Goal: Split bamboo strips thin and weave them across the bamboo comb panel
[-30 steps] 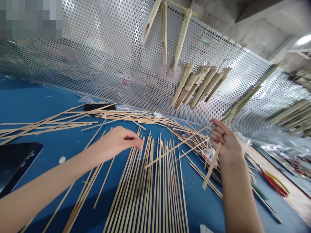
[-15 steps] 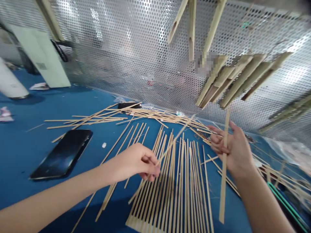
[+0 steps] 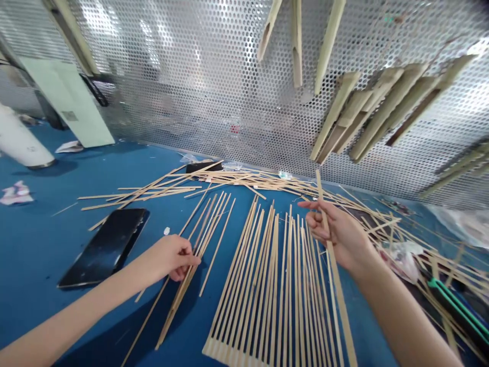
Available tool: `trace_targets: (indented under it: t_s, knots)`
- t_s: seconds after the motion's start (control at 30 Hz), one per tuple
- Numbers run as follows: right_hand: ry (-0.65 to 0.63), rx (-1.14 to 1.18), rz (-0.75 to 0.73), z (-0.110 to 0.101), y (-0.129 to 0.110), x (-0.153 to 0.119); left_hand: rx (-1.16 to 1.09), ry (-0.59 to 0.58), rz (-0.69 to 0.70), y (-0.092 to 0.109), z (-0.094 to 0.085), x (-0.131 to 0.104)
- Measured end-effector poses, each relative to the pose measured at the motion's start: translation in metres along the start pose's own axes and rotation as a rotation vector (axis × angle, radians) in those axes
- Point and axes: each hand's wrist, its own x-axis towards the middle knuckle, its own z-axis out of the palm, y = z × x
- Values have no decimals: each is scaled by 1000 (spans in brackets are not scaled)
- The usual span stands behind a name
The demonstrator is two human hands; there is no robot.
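My left hand (image 3: 180, 259) is closed, thumb and fingers pinched on thin bamboo strips (image 3: 173, 311) in a small loose group on the blue table. Exactly how many it grips I cannot tell. To its right lies a fan of narrow bamboo strips (image 3: 244, 275), side by side and joined at the near end in a pale band. My right hand (image 3: 336, 229) holds a wider, flat bamboo strip (image 3: 341, 300) upright, gripped between thumb and fingers with the index finger pointing left. This strip's lower end hangs over the fan's right edge.
A black smartphone (image 3: 105, 247) lies left of my left hand. Behind the fan is a heap of loose strips (image 3: 244, 178). A perforated metal panel (image 3: 198, 102) stands at the back, with split bamboo pieces (image 3: 385, 112) on it. More strips and a green-edged object (image 3: 454, 306) lie at right.
My left hand has moved left, from above the fan to the loose strips beside it. My right hand has shifted left with the wide strip, which now leans the other way.
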Motion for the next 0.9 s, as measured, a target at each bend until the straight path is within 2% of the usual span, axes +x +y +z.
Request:
trace_targets:
  t_s: [0.07, 0.17, 0.23, 0.33, 0.4, 0.5, 0.57, 0.6, 0.73, 0.77, 0.83, 0.9]
  knots:
    - [1, -7, -31, 0, -1, -2, 92, 68, 51, 16, -2, -4]
    - [-1, -31, -87, 4, -2, -6, 181, 133, 261, 58, 7, -17]
    - [4, -52, -147, 6, -3, -10, 77, -28, 351, 88, 24, -26]
    - [23, -84, -242, 9, -6, -15, -147, -373, 382, 117, 55, -31]
    - [37, -104, -289, 9, -8, -16, -228, -552, 416, 124, 69, -28]
    - [46, -132, -345, 9, -10, -17, -277, -660, 459, 128, 73, -23]
    - [39, -152, -369, 10, -9, -17, -321, -625, 466, 132, 65, -21]
    - [22, -173, -364, 11, -9, -18, -339, -562, 478, 135, 60, -21]
    - [-193, -332, -206, 18, -2, -24, -357, -122, 579, 144, 38, -19]
    - [-252, -371, -164, 20, 0, -26, -369, -46, 598, 144, 34, -18]
    - [-320, -426, -110, 24, 4, -30, -406, 30, 617, 143, 29, -14]
    - [-324, -456, -86, 27, 7, -31, -421, 33, 626, 141, 28, -11]
